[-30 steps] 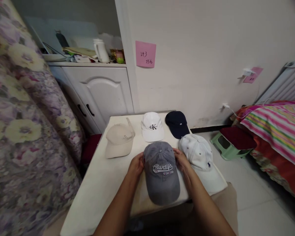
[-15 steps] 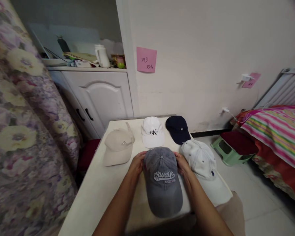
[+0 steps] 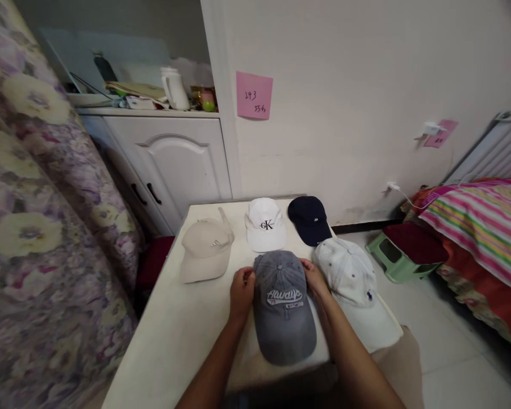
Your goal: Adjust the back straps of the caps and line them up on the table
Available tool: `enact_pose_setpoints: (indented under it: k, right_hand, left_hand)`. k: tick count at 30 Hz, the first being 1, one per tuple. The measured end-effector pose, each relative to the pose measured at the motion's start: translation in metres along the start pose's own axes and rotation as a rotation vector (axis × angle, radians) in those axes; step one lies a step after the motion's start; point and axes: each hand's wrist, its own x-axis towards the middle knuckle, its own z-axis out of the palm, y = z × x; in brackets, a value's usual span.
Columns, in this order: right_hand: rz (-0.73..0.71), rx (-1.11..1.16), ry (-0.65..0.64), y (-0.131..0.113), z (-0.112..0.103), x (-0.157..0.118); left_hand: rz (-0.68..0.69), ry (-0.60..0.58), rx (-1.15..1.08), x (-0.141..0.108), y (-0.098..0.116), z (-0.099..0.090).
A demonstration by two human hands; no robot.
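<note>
A grey baseball cap with white "Always" lettering lies at the table's near side, brim toward me. My left hand is just beside the crown's left edge, its fingers loosely curled and apart from the fabric. On the other side, my right hand keeps its fingertips on the cap's right rear edge; part of that grip is hidden. Right of it is a pale cap with a small dark logo. Behind stand a white CK cap and a navy cap. A beige cap sits at the left.
The cream table ends at the wall behind the caps. A floral curtain hangs at the left, by a white cabinet. On the right are a green stool and a bed with a striped cover.
My left hand has moved off the grey cap's left edge, slightly to the right and down. My right hand stays at the cap. The view has tilted slightly.
</note>
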Motion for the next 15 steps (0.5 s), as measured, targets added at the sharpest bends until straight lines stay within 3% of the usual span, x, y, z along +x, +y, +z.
enact_pose_setpoints:
  k: [8,15]
  right_hand:
    - [0.0,-0.028,-0.014,-0.002,0.005,-0.004]
    - [-0.031,0.006,0.042,0.004,0.0,0.002]
  left_hand:
    - [0.045,-0.127,0.193,0.027,0.028,0.013]
    - [0.096,-0.067,0.235,0.024,0.019,0.004]
